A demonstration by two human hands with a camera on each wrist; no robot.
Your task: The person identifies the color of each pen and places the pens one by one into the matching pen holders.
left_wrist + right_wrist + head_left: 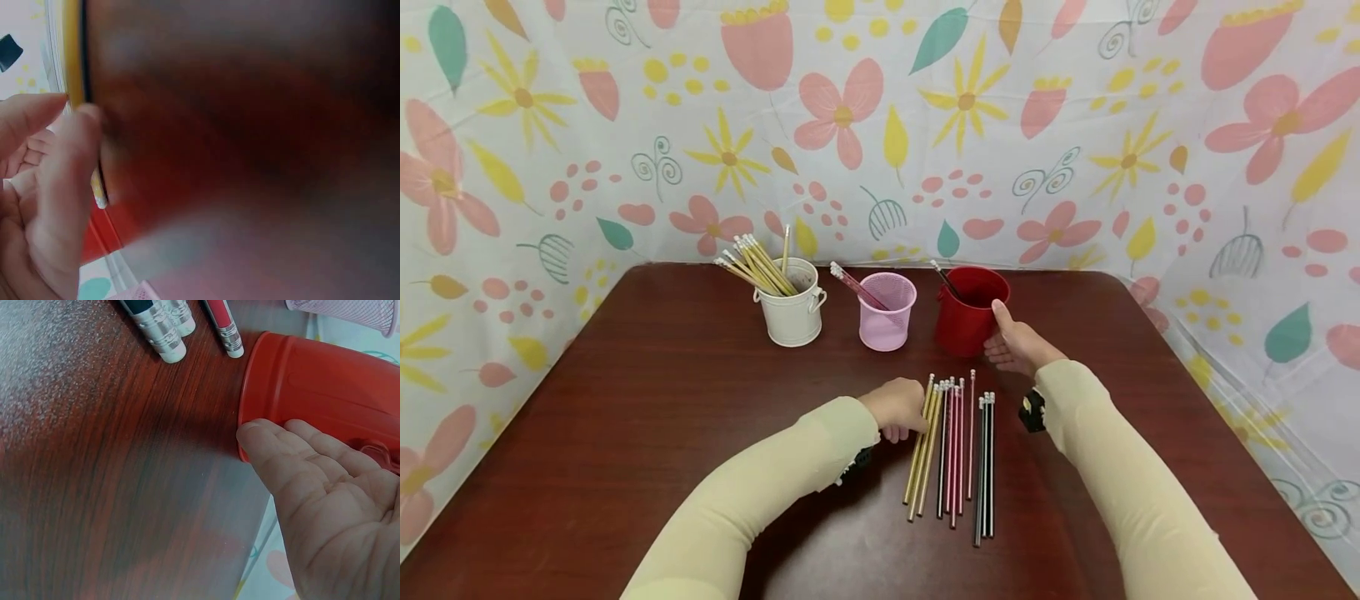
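My left hand (898, 407) is over the left edge of a row of pencils on the table. In the left wrist view its thumb and finger (69, 150) pinch a gold pencil (74, 56). More gold pencils (928, 467) lie beside it, then dark and pink pencils (955, 467) and black striped ones (984, 475). With fairly straight fingers my right hand (1018, 343) touches the right side of a red bucket (958, 329), its thumb up near the rim. A single dark pencil (946, 279) leans in that bucket.
Left of the red bucket stands a pink mesh cup (883, 329) with pink pencils (853, 283) leaning in it. Further left, a white bucket (792, 317) holds several gold pencils (763, 265). A flowered cloth (880, 133) hangs behind the brown table (662, 417).
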